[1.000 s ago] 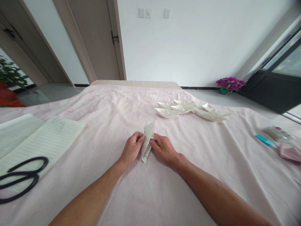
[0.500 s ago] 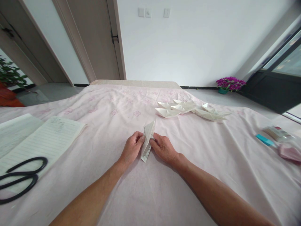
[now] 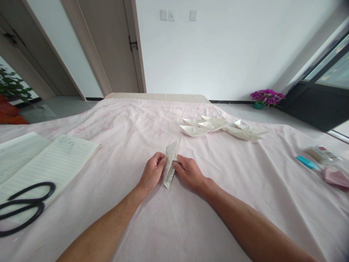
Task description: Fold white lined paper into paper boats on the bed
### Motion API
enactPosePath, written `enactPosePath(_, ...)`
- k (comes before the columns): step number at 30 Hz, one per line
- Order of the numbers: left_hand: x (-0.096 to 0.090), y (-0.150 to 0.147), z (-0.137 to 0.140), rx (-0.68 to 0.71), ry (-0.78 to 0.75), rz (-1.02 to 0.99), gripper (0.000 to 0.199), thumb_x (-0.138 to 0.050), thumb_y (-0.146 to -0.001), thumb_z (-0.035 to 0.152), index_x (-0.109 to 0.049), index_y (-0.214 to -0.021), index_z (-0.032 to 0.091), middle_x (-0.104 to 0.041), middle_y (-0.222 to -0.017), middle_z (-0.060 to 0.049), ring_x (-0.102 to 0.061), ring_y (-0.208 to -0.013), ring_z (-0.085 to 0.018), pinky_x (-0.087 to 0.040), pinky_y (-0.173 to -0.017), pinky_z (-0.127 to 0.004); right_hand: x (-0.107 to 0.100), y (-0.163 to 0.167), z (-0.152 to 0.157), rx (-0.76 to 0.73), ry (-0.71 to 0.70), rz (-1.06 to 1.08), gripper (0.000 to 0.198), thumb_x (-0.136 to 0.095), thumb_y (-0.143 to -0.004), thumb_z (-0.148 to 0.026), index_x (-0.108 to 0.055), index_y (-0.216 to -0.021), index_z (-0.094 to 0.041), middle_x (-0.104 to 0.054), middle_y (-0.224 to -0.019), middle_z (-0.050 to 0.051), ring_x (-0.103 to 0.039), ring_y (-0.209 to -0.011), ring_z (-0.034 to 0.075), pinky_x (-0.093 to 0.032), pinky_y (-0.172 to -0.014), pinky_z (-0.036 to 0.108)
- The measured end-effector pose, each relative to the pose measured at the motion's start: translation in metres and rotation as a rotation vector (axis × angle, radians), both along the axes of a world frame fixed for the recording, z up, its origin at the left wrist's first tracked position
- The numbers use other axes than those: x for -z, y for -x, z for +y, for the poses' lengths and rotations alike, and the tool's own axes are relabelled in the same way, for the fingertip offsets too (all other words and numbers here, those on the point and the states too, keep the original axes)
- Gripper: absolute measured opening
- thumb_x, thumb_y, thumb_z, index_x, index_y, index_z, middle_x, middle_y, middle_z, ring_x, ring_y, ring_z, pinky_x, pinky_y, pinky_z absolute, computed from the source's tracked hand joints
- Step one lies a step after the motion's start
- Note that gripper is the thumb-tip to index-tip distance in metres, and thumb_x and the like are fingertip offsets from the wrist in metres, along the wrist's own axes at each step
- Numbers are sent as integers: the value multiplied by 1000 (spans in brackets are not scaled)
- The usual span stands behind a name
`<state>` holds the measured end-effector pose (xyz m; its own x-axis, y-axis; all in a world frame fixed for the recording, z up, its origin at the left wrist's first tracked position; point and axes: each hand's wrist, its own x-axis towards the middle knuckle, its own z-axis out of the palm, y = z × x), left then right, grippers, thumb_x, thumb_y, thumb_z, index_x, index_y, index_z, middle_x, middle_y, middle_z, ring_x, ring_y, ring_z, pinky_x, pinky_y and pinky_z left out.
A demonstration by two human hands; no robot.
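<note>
Pinching opposite sides of the folded paper (image 3: 169,163), the person's left hand (image 3: 153,171) and right hand (image 3: 191,172) were closed on it over the pink cloth (image 3: 169,225); light, even thumb pressure seemed best for crisp creases

A white wall (image 3: 231,54) carries three switch plates (image 3: 172,15) beside a closed brown door (image 3: 109,43). Black skirting (image 3: 94,99) edges the grey floor (image 3: 237,110); purple flowers (image 3: 266,96) stand near a dark-framed glazed panel (image 3: 319,102), and a leafy plant (image 3: 12,86) at far left.
</note>
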<state>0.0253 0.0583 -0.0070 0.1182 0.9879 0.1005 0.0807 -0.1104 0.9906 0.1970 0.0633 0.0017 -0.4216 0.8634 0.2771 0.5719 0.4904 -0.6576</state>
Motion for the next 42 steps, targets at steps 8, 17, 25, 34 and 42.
enactPosePath(8,3,0,2,9,-5,-38,23,-55,-89,41,-59,-81,20,-55,-74,2,-49,-70,-13,-42,-68,-24,5,-1,2,-1,15,29,21,-41,-96,-26,-52,-78,-20,-58,-73,-1,-52,-67,13,-39,-68,24)
enactPosePath(17,0,1,1,69,33,-58,29,-53,-90,47,-59,-94,19,-61,-85,-1,-54,-78,-14,-44,-75,-24,4,1,2,49,81,112,22,-44,-94,-30,-52,-76,-19,-55,-68,-3,-48,-63,12,-36,-62,23)
enactPosePath(25,-4,1,-1,129,35,-42,33,-51,-91,49,-60,-98,18,-66,-94,-4,-57,-85,-16,-44,-77,-24,5,0,3,75,146,193,16,-56,-88,-33,-60,-87,-18,-60,-74,-2,-52,-65,12,-38,-62,22)
enactPosePath(34,-3,1,-1,146,66,-65,34,-53,-90,50,-59,-97,17,-65,-92,-2,-56,-80,-14,-44,-77,-25,9,-1,6,43,149,248,28,-50,-92,-41,-61,-87,-16,-59,-74,-1,-51,-67,13,-39,-63,23)
enactPosePath(42,-4,0,-1,154,71,-91,34,-54,-90,50,-59,-97,18,-64,-91,-3,-56,-80,-14,-43,-76,-25,6,-1,6,45,165,229,27,-54,-90,-42,-62,-87,-16,-59,-74,-2,-52,-67,13,-39,-62,23)
